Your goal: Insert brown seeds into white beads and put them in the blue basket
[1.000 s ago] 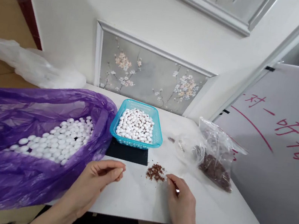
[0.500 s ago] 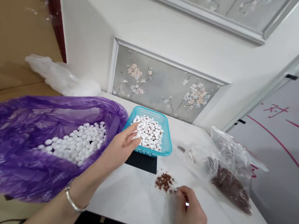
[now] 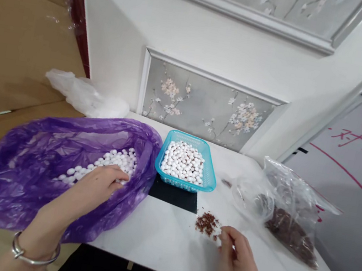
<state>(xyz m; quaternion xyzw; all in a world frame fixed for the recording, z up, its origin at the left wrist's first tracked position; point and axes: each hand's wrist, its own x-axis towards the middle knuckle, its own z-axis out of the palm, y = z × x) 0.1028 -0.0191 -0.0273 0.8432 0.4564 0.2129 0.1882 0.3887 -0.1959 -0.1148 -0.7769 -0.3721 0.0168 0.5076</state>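
Note:
My left hand (image 3: 98, 182) reaches into the open purple plastic bag (image 3: 20, 182), its fingers curled down onto the white oval beads (image 3: 110, 163) heaped inside. Whether it holds a bead is hidden. A blue plastic basket (image 3: 209, 186) of the same white beads stands on a black slab (image 3: 174, 194) just right of the bag. My right hand (image 3: 238, 260) rests on the white table (image 3: 163, 239), fingers pinched beside a small pile of reddish-brown bits (image 3: 207, 223). What the pinch holds is too small to name.
A clear plastic bag (image 3: 288, 209) with more brown bits lies at the right. A whiteboard (image 3: 356, 183) with red writing leans behind it. A crumpled white bag (image 3: 86, 96) lies by the wall, with cardboard (image 3: 11, 47) to the left.
My left hand left the blue basket and moved left into the purple bag. My right hand stayed by the brown pile. The view shifted slightly.

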